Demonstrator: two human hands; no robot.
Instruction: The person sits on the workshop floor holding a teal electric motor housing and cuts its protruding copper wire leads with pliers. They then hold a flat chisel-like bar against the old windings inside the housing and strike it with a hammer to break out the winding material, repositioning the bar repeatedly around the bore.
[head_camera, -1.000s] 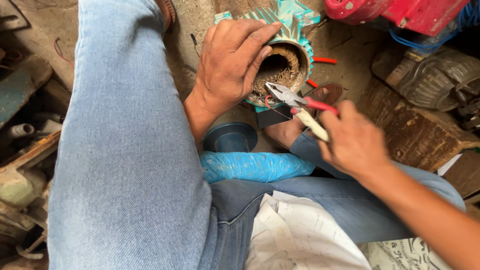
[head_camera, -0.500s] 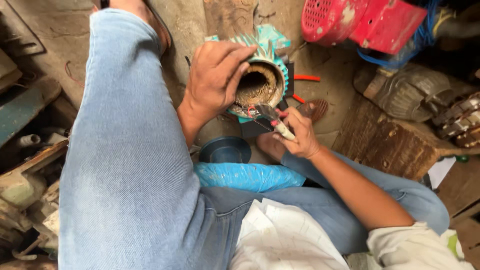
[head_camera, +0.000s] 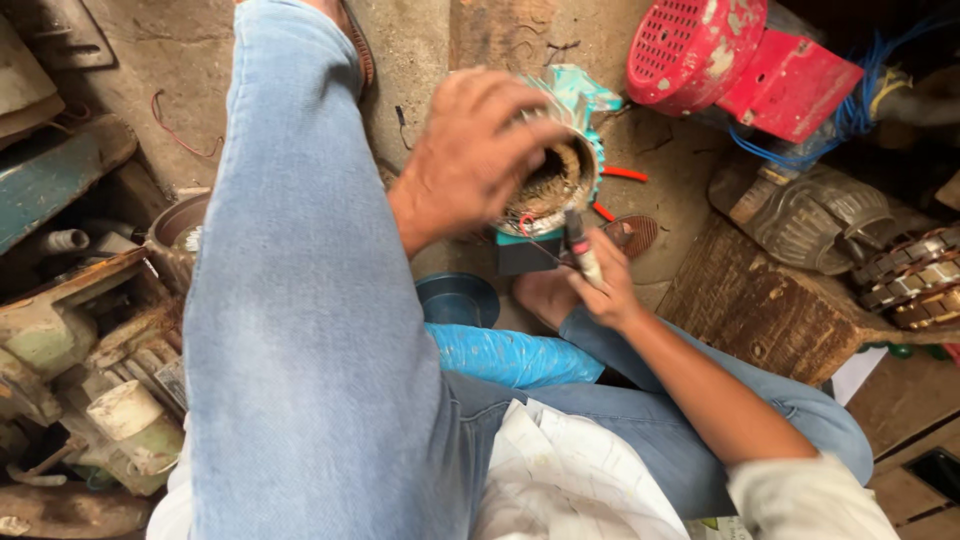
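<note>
Stripping stator (head_camera: 560, 180) windings — left hand (head_camera: 470, 160) grips its rim, right hand (head_camera: 600, 285) fingers clamp pliers (head_camera: 580, 245); next needs a firm pull.

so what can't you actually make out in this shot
Head view only:
- Left hand: motion-blurred, so its grip on the motor is unclear, and it covers much of the motor's rim.
- Pliers in the right hand: tips too small and blurred to tell what they bite.
- Red housing: cut off by the top edge.
- Floor at left: hidden behind the raised leg.
</note>
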